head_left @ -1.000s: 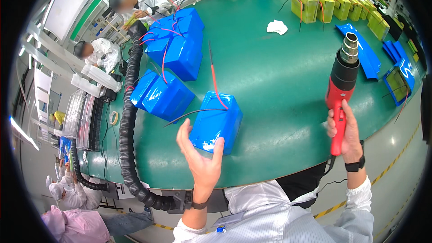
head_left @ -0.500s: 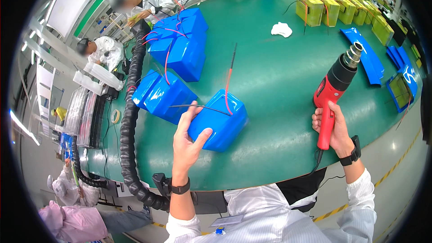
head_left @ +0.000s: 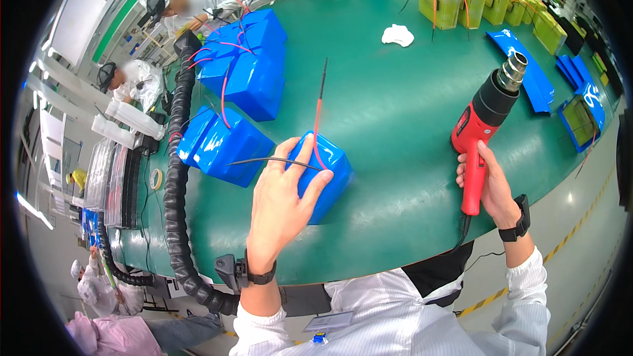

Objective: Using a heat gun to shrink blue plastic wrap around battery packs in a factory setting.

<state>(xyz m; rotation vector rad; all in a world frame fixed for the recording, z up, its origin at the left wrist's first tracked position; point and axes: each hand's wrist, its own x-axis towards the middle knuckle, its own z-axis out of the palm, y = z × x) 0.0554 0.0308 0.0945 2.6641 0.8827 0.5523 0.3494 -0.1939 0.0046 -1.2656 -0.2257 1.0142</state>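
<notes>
While the left hand (head_left: 280, 201) lies over a glossy blue, film-wrapped box-shaped block (head_left: 335, 188), the right hand (head_left: 493, 181) closes firmly around the handle of a red-and-black heat gun with a metal nozzle (head_left: 480, 124). The block sits on a smooth green tabletop (head_left: 395, 132), near its front edge. The left fingers and thumb are spread wide and touch the block's top; whether they squeeze it I cannot tell. From the block, a red wire with a dark tip (head_left: 319, 118) points to twelve o'clock, and a thin black wire (head_left: 257, 159) points to nine. The heat gun is between two and three o'clock of the block, well apart from it, its nozzle aimed at one. Other shiny blue blocks (head_left: 237, 148) stand near at ten o'clock, a crumpled white cloth-like piece (head_left: 397, 35) lies at one, and a ribbed black hose (head_left: 178, 191) runs past at nine.
</notes>
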